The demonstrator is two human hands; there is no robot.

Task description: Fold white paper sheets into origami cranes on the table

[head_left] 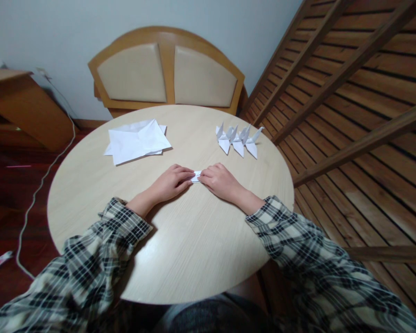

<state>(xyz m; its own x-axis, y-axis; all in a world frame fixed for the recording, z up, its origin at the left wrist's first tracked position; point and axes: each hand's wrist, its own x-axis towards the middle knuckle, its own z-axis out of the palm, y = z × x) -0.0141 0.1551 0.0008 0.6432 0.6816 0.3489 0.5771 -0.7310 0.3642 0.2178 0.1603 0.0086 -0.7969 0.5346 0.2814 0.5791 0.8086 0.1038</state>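
A small folded piece of white paper [195,176] lies on the table between my two hands, mostly covered by the fingers. My left hand [175,181] has its fingers closed together on the paper's left end. From the other side, my right hand [220,179] presses its closed fingers on the right end. Beyond my right hand stand several white folded paper cranes [241,141] in a close row. Past my left hand lies a loose stack of white paper sheets [138,141], the top one creased.
The round pale wooden table [194,249] stands before a headboard [169,69] with cream panels. A slatted wooden partition [360,120] slopes along the right. On the left, a white cable [43,180] runs over the dark floor, near a wooden cabinet [27,111].
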